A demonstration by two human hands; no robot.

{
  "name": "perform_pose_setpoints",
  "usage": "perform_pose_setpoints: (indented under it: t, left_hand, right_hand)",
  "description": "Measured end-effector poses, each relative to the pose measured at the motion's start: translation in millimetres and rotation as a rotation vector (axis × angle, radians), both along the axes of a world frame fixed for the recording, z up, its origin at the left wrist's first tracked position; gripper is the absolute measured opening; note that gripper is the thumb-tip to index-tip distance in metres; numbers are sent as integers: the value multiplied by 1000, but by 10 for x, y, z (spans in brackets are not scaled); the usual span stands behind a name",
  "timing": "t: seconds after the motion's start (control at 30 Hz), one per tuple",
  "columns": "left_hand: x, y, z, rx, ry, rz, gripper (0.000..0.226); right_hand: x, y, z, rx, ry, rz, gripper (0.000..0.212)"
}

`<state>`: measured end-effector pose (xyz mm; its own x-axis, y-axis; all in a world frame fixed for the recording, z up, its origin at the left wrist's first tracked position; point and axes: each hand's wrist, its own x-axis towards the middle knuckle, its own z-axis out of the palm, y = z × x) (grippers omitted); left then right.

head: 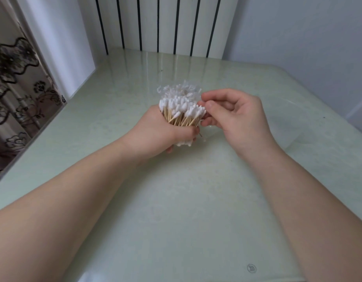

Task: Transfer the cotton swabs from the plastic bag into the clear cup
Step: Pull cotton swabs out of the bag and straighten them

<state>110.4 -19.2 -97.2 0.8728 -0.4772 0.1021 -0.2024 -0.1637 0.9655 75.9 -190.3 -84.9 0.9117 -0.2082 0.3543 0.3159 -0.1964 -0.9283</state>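
soft even daylight, faint table (135,82) glare, wide-angle edge distortion.

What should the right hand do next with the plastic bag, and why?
Probably pull the plastic bag up and off the cotton swabs. The left hand grips the bundle round its wooden sticks, and the right hand pinches crinkled plastic beside the white tips, so the bag looks ready to slide away.

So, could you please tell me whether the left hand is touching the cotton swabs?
Touching. The head view shows the left hand with its fingers curled round the wooden stems of the cotton swabs, with no gap between them.
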Motion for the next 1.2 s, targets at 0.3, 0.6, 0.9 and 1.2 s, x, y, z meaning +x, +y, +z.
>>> perform_pose_setpoints:
  t: [0.3, 0.6, 0.9, 1.2]
  left_hand:
    - [-9, -25, -3, -185, 199, -49, 34]
    - [0, -46, -36, -130, 124, -48, 22]
    - [-139, -83, -79, 343, -371, 111, 103]
    - [-161, -105, -27, 377, -349, 34, 133]
  right_hand:
    - [-10, 15, -53, -207, -7, 47, 27]
    - [-15, 48, -79, -169, 181, 158, 49]
    - [-97, 114, -23, -651, 8, -43, 71]
    - [-178, 155, 52, -969, 91, -35, 70]
